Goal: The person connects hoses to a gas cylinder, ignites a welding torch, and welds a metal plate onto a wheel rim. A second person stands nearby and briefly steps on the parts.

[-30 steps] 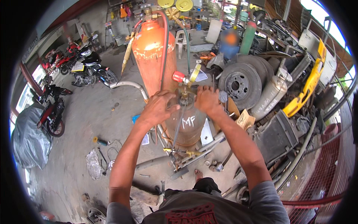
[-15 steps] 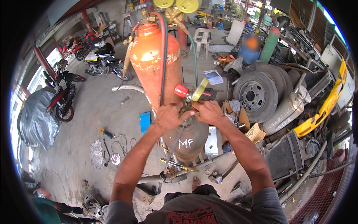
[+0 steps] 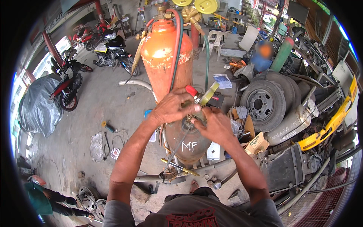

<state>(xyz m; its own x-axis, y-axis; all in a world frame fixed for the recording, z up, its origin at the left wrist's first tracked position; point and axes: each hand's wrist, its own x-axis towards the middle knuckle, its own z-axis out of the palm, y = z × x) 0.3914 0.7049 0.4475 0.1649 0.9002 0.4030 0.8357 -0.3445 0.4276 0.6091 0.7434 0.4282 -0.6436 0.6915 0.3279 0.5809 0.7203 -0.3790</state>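
A dark gas cylinder (image 3: 185, 151) with white hand-painted letters stands upright in front of me. At its top is a brass fitting (image 3: 190, 118), and above that a gas regulator (image 3: 197, 99) with a red knob (image 3: 191, 90) and a yellow-rimmed gauge (image 3: 209, 94). My left hand (image 3: 172, 106) is curled at the regulator, its thumb stretched across and its fingertips partly hidden. Bent around the brass fitting, my right hand (image 3: 215, 125) has its thumb against it; the other fingers are partly hidden. Just behind stands a taller orange cylinder (image 3: 166, 53) with hoses and its own gauges.
Tyres (image 3: 261, 102), a metal tank (image 3: 291, 115) and a yellow bumper (image 3: 329, 126) crowd the right side. Motorcycles (image 3: 70, 83) and a grey tarp (image 3: 39, 106) lie left. A brass torch (image 3: 179, 166) rests near the cylinder's foot. Someone in green (image 3: 38, 198) is at lower left.
My right hand has come lower, its thumb now at the brass fitting. My left hand has lifted and turned beside the regulator. The red knob sits at a different tilt. The whole view has shifted slightly.
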